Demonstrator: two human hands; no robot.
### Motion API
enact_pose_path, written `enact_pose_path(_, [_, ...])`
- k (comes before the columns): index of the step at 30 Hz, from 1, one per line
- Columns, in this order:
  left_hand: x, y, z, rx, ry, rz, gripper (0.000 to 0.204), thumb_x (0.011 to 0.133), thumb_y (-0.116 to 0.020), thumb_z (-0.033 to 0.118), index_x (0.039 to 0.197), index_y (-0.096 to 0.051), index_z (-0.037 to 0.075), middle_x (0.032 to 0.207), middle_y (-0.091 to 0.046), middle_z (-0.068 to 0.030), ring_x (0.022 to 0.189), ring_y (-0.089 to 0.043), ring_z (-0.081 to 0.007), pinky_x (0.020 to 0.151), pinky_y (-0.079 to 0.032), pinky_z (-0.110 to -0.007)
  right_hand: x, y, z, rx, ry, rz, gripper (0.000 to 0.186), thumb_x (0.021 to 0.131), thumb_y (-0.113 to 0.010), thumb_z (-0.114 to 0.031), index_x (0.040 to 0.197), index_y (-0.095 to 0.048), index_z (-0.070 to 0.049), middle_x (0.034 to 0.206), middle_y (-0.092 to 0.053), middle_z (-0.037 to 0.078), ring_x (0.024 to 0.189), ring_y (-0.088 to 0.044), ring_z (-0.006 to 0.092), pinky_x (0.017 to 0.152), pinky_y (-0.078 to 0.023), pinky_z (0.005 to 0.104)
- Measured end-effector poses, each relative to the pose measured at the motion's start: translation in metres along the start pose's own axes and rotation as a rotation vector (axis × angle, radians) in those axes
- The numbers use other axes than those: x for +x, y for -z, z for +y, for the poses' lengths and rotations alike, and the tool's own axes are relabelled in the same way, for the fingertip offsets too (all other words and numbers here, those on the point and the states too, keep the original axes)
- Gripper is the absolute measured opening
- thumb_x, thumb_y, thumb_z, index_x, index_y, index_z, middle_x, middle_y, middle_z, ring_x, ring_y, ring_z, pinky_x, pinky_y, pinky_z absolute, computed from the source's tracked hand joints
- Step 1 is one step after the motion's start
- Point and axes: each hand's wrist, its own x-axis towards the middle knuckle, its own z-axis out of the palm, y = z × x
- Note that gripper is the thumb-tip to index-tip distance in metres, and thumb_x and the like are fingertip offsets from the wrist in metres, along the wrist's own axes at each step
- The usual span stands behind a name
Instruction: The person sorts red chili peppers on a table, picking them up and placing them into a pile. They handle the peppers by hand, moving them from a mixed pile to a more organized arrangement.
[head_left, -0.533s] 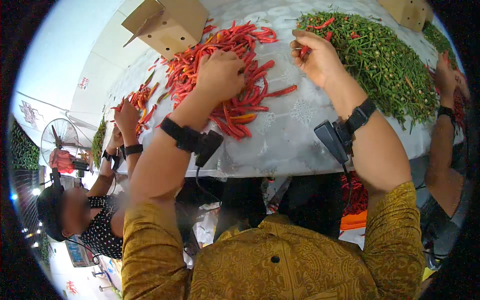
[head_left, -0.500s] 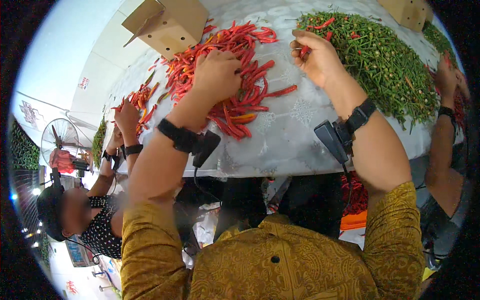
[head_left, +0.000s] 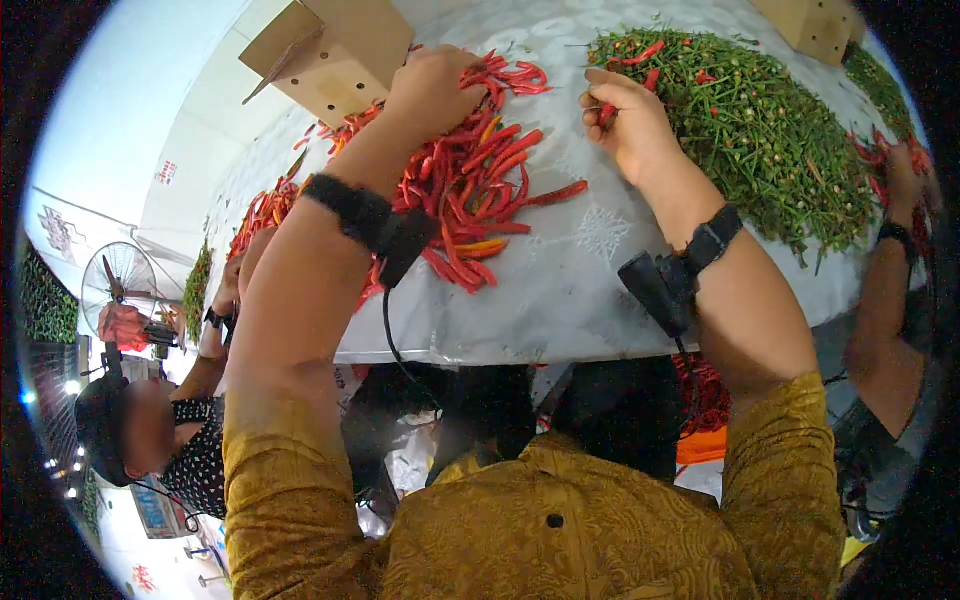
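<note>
A pile of long red chili peppers [head_left: 470,190], a few of them orange, lies on the table in front of me. My left hand [head_left: 432,90] reaches over its far end beside the cardboard box, back of the hand up. Its fingertips are hidden, so I cannot tell what they hold. To the right, my right hand [head_left: 635,120] is closed with fingers curled round a red chili pepper [head_left: 606,114]. It hovers by the left edge of a heap of green chili stems [head_left: 770,140], where several red peppers lie on top.
An open cardboard box [head_left: 345,60] stands behind the red pile, and another box [head_left: 815,28] is at the far right. Co-workers sit on both sides; one co-worker's hand [head_left: 905,175] is at the right. A fan [head_left: 118,280] stands at the left.
My left hand has moved from the middle of the red pile to its far end, near the box. My right hand stays almost in place, still holding red pepper.
</note>
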Motion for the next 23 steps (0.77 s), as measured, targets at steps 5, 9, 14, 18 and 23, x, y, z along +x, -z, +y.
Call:
enact_pose_path(5, [0.031,-0.042,0.001,0.016,0.115,-0.185,0.039,0.077,-0.06,0.024,0.111,-0.065,0.005,0.107,-0.064,-0.019,0.106,-0.058,-0.0354,0.094,-0.045,-0.043,0.0,0.002,0.003,-0.025,-0.022,-0.049,0.031,0.084,-0.058,-0.01,0.115,-0.057,-0.005,0.08,-0.061,0.006,0.064,-0.055,0.0135,0.056,-0.044,0.0261])
enact_pose_path(9, [0.049,-0.069,0.002,0.038,0.122,-0.206,0.043,0.079,-0.057,0.02,0.12,-0.059,0.005,0.118,-0.06,-0.0185,0.11,-0.056,-0.0346,0.096,-0.044,-0.042,-0.001,0.002,0.005,0.014,0.004,-0.033,0.025,0.081,-0.061,-0.008,0.105,-0.06,-0.003,0.073,-0.062,0.007,0.056,-0.057,0.015,0.048,-0.042,0.0265])
enact_pose_path(14, [0.064,-0.112,-0.023,0.06,-0.038,-0.058,0.05,0.081,-0.054,0.014,0.131,-0.051,0.007,0.124,-0.058,-0.0163,0.113,-0.055,-0.0333,0.098,-0.043,-0.04,-0.002,-0.002,0.007,-0.043,-0.014,-0.062,0.029,0.084,-0.058,-0.008,0.113,-0.057,-0.003,0.076,-0.06,0.005,0.062,-0.055,0.0133,0.052,-0.042,0.0241])
enact_pose_path(18, [0.072,-0.118,-0.018,-0.043,-0.016,-0.214,0.052,0.081,-0.054,0.012,0.132,-0.049,0.008,0.124,-0.058,-0.0156,0.114,-0.055,-0.0325,0.099,-0.043,-0.04,-0.001,0.001,0.007,-0.049,-0.015,-0.044,0.029,0.084,-0.058,-0.008,0.112,-0.057,-0.003,0.076,-0.061,0.005,0.063,-0.056,0.0131,0.052,-0.042,0.0236])
enact_pose_path(23, [0.072,-0.099,-0.01,0.043,0.125,-0.409,0.054,0.079,-0.056,0.01,0.132,-0.05,0.01,0.126,-0.057,-0.0167,0.116,-0.054,-0.0328,0.1,-0.042,-0.039,0.0,0.001,0.007,-0.048,-0.002,-0.062,0.029,0.083,-0.059,-0.009,0.112,-0.058,-0.004,0.078,-0.062,0.006,0.062,-0.056,0.0137,0.053,-0.043,0.0238])
